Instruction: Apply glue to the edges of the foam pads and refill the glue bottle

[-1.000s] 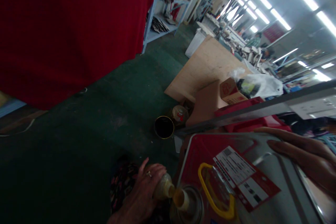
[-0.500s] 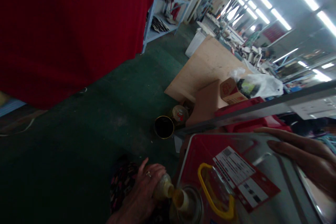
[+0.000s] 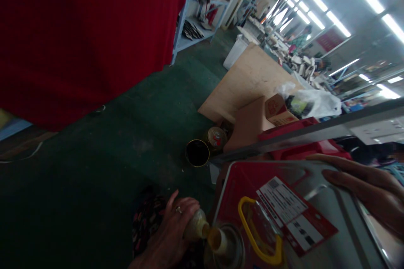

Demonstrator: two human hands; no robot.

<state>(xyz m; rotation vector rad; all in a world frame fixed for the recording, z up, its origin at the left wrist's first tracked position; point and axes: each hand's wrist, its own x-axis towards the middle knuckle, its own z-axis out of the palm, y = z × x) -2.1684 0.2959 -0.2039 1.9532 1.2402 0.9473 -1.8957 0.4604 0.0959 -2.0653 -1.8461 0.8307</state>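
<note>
My left hand (image 3: 172,229) is wrapped round a small clear bottle (image 3: 195,225) with a yellowish tint. The bottle's mouth faces the spout (image 3: 217,240) of a big rectangular metal can (image 3: 339,214), and yellow liquid shows between the two openings. The can leans with its spout end toward me; it has a red top, a yellow handle (image 3: 248,218) and a white printed label (image 3: 282,201). Over the can's far right edge lies my right hand (image 3: 366,189), its fingers extended along the metal and holding it. Part of that hand is beyond the picture's edge.
An open dark tin (image 3: 197,153) and a lidded tin (image 3: 216,138) stand on the green floor (image 3: 139,113). Cardboard boxes (image 3: 248,119), a board (image 3: 249,80) and a metal rail (image 3: 303,130) lie beyond the can. A red cloth (image 3: 88,46) covers shelving at left.
Both hands, the bottle and the can keep nearly the same positions. Far in the background, a person has shifted slightly.
</note>
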